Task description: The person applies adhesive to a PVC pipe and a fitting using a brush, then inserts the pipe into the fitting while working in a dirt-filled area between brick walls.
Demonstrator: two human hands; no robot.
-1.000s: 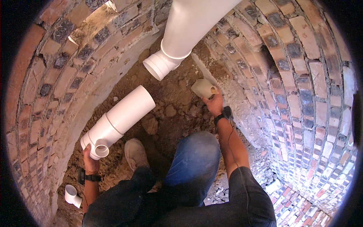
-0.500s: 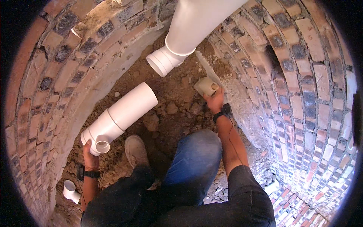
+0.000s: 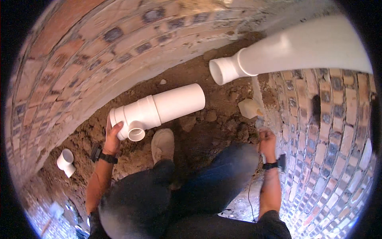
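My left hand (image 3: 113, 135) is closed round the lower end of a white plastic pipe with a tee fitting (image 3: 153, 111), thumb on top beside the fitting's short round side branch (image 3: 136, 132). The pipe slants up to the right, over the dirt. My right hand (image 3: 267, 141) is by the right wall with its fingers drawn together. Something pale and blurred shows at its fingertips, too unclear to name. Just beyond them a squat cream-coloured container (image 3: 250, 108) lies on the soil, apart from the hand.
A large white pipe (image 3: 302, 46) with a socket end (image 3: 223, 71) comes in from the upper right. A small white elbow fitting (image 3: 66, 161) lies at the left. Curved brick walls (image 3: 326, 131) enclose the lumpy dirt floor. My shoe (image 3: 162, 145) stands below the held pipe.
My right hand has come off the cream container and drawn back toward me. My left hand still grips the pipe, now tilted flatter. The whole view has turned.
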